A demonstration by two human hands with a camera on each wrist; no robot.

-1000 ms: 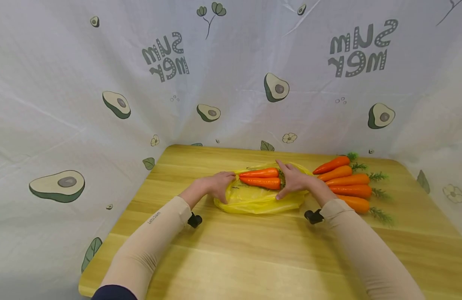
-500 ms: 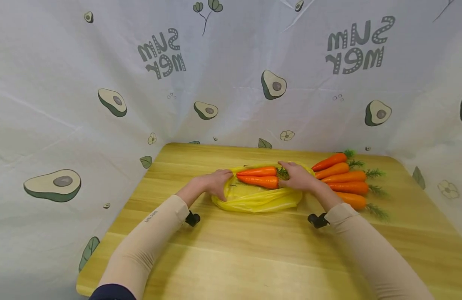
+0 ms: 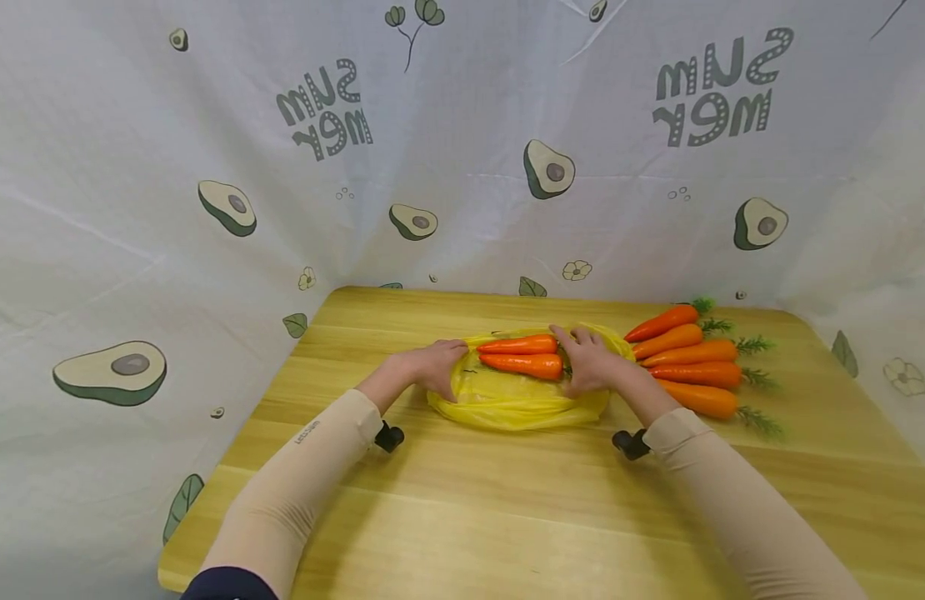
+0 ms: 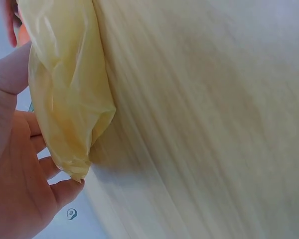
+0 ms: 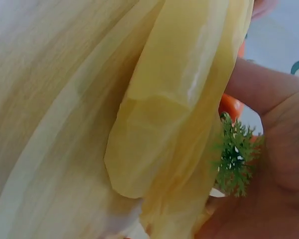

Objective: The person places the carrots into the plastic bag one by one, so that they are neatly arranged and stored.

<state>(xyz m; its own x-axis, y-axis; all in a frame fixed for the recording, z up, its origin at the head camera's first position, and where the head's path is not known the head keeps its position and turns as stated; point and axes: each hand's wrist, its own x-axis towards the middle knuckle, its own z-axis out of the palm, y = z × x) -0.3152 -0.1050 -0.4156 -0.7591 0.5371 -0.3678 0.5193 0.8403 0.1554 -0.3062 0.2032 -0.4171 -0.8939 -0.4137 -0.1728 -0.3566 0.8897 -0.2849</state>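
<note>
— What covers the arms?
— Beige, close-fitting fabric: the left sleeve creases near the elbow, and the right sleeve ends in a wrinkled band.
— Any markings?
— Small dark lettering on the left one, hard to read.
— And higher up?
— A navy cuff on that arm.
— The wrists?
— A black piece at each; left hand and right hand are bare.

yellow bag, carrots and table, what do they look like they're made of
Yellow bag: thin, glossy plastic film, judging by its soft creases and slightly see-through look in the right wrist view.
Carrots: perhaps coated plastic or foam; smooth, even orange with shiny highlights, but real ones aren't ruled out.
Table: wood or wood-look laminate, smooth with streaky grain.
</note>
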